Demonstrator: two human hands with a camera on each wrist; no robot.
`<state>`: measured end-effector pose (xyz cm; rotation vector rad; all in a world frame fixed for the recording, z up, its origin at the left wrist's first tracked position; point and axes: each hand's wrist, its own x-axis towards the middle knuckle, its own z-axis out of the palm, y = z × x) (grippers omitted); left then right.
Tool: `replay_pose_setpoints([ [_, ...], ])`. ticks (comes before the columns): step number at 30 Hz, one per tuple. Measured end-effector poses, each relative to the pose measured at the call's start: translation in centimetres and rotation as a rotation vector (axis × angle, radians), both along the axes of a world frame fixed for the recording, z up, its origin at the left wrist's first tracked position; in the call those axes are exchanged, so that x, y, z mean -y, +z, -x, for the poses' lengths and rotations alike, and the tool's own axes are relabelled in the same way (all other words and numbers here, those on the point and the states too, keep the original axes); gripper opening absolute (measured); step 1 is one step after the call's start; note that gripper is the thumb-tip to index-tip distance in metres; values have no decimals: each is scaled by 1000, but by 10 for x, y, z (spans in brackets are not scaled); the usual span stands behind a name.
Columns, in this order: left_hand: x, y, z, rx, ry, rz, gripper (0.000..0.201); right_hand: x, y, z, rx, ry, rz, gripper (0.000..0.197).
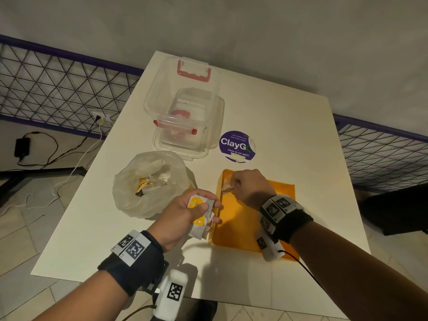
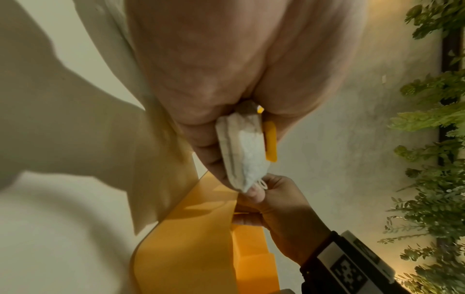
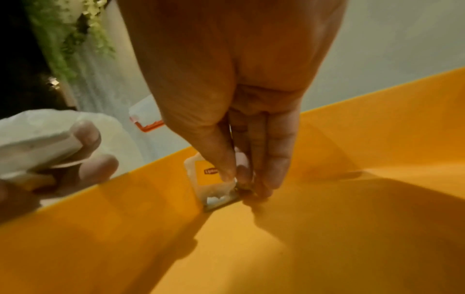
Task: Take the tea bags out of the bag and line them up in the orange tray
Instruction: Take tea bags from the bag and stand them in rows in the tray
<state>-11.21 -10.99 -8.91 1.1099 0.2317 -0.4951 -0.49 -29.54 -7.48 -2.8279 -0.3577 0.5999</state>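
While left hand [image 1: 185, 212] grips tea bags [image 1: 201, 216], right hand [image 1: 251, 187] pinches one tea bag [image 3: 216, 185].

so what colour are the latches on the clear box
Red latches on the clear box, shown best in the head view.

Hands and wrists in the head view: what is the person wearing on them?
Both hands, the left hand and the right hand, are bare, and no sleeves show on the forearms. Each wrist carries a dark band fitted with white plates printed with black square code markers. A white block with a marker hangs under each wrist, trailing a thin black cable.
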Motion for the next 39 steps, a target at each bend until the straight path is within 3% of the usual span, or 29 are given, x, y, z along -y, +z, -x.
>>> replay_pose_setpoints([
  [4, 1, 0, 0, -2, 4, -2, 22, 7, 2, -1, -57, -136, -38, 10],
  [6, 2, 0, 1, -7, 5, 2, 20, 8, 2, 0, -82, -201, -71, 23],
  [9, 3, 0, 1, 1, -3, -9, 21, 7, 0, 2, -81, -275, -72, 22],
  [20, 4, 0, -1, 8, -15, -23, 23, 3, 2, 0, 0, -222, 74, 21],
  [31, 4, -2, -1, -2, -28, -64, 21, -7, -7, -1, 17, -240, -88, 12],
  [39, 0, -3, -1, 21, -24, -79, 21, -11, -7, -6, 53, -280, -3, 18],
])
